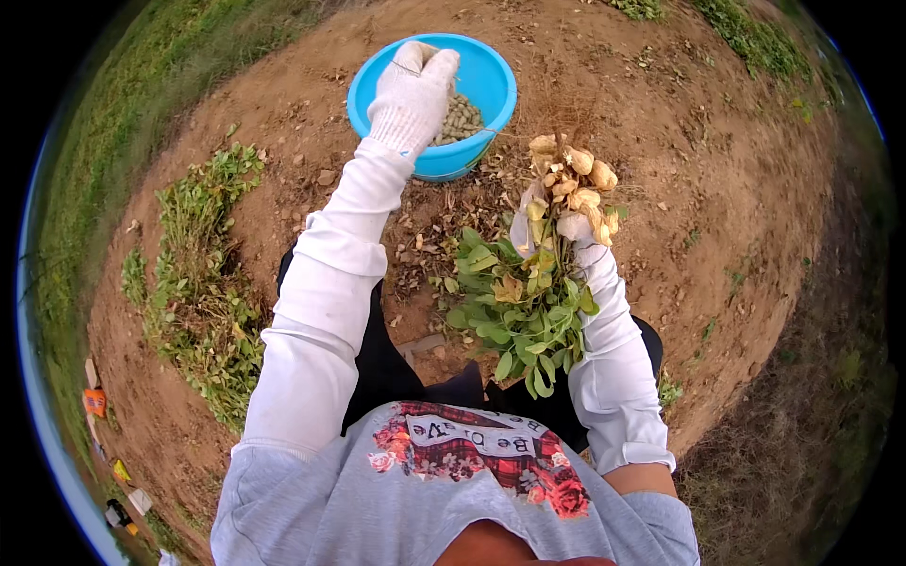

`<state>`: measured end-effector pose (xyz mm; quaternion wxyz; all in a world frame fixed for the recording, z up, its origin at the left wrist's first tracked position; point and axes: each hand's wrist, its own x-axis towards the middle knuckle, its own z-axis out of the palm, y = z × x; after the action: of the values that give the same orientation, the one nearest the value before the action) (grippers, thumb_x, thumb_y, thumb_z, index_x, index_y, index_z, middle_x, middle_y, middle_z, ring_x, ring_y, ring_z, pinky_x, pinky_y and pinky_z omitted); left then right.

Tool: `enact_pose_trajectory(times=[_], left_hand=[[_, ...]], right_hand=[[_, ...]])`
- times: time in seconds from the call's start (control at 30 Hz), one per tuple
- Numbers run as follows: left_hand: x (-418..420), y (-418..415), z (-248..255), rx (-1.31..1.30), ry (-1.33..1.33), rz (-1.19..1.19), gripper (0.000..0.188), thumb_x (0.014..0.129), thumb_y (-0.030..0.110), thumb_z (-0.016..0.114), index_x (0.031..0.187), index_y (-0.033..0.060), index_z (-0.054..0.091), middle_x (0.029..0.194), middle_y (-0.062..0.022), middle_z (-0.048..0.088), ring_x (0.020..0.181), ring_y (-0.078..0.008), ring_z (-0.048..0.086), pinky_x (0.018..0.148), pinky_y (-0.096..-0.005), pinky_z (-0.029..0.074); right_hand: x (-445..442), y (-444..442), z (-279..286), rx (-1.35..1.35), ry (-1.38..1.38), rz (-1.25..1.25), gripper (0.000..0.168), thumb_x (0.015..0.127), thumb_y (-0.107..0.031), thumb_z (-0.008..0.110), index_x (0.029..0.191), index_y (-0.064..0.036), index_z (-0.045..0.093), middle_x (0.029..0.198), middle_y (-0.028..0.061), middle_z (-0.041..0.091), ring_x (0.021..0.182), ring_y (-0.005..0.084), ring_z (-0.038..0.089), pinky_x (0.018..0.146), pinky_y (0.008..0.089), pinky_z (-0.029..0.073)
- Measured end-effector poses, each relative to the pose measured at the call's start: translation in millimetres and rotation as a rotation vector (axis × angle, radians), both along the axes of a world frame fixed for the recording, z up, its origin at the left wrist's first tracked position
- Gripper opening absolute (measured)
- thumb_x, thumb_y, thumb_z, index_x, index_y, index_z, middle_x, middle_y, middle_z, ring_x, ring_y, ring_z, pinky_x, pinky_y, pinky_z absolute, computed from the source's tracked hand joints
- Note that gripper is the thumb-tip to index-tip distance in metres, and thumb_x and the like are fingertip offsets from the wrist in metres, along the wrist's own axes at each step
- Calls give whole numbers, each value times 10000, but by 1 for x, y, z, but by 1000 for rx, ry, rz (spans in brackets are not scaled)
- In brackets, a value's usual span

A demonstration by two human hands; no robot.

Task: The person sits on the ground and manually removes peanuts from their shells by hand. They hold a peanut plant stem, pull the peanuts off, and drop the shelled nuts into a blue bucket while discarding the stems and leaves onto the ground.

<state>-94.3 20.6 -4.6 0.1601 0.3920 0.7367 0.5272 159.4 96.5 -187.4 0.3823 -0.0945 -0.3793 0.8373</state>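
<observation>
A white knitted glove covers my left hand (pixel 414 95), raised over the blue plastic tub (pixel 499 92) with its fingers curled; whether something is between them cannot be told. Peanut pods (pixel 461 119) lie in the bottom of the tub. My right hand (pixel 566 226), gloved too and partly hidden by pods and leaves, grips a peanut plant by its stems. Its cluster of pods (pixel 584 180) and thin roots point up and away from me, just right of the tub. The green leaves (pixel 524 318) hang towards my lap.
A heap of peanut plants (pixel 202 290) lies on the bare soil (pixel 715 191) to the left. Dry leaves (pixel 417 262) litter the ground between my legs and the tub. Grass grows along the far left. An orange item (pixel 94 402) and other small things lie at lower left.
</observation>
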Motion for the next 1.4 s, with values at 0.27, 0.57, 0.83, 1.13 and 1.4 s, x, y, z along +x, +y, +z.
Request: enact_pose_trajectory(times=[0.27, 0.57, 0.83, 1.13, 1.4], left_hand=[[-29, 19, -27, -262, 1144, 199, 684, 964, 568, 606, 1435, 75, 560, 1233, -200, 684, 1208, -325, 635, 1041, -437, 482], [112, -42, -32, -211, -641, -775, 838, 943, 586, 653, 1513, -4, 478, 1444, -183, 596, 1346, -285, 551, 1162, -348, 370], [74, -33, -34, -535, 275, -485, 783, 893, 479, 714, 1426, -28, 445, 1227, -297, 641, 1140, -439, 643, 958, -480, 519], [118, -59, -27, -162, 530, -690, 434, 889, 313, 764, 1188, 40, 608, 1100, -158, 649, 941, -347, 698, 793, -433, 570], [65, -38, 0, 43, 137, -485, 401, 891, 263, 798, 1181, 18, 670, 1125, -122, 686, 963, -211, 669, 869, -357, 560]], right_hand=[[-3, -34, 131, -136, -165, 203, 736, 977, -563, 561, 1445, 0, 492, 1385, 170, 597, 1260, 307, 589, 1075, 451, 501], [5, 5, 91, -136, -416, -70, 907, 985, -777, 365, 1494, -38, 500, 1435, 118, 590, 1207, 234, 621, 1031, 415, 529], [6, -17, 110, -368, -421, 134, 719, 1009, -590, 559, 1412, 4, 553, 1321, 162, 651, 1186, 252, 641, 1030, 413, 506], [11, -16, 115, -309, -475, -214, 352, 879, -189, 669, 1176, -4, 694, 1056, 133, 739, 954, 268, 705, 897, 404, 576], [35, -8, 95, -212, -442, -47, 359, 888, -193, 672, 1138, 63, 703, 1048, 148, 752, 955, 231, 733, 905, 367, 594]])
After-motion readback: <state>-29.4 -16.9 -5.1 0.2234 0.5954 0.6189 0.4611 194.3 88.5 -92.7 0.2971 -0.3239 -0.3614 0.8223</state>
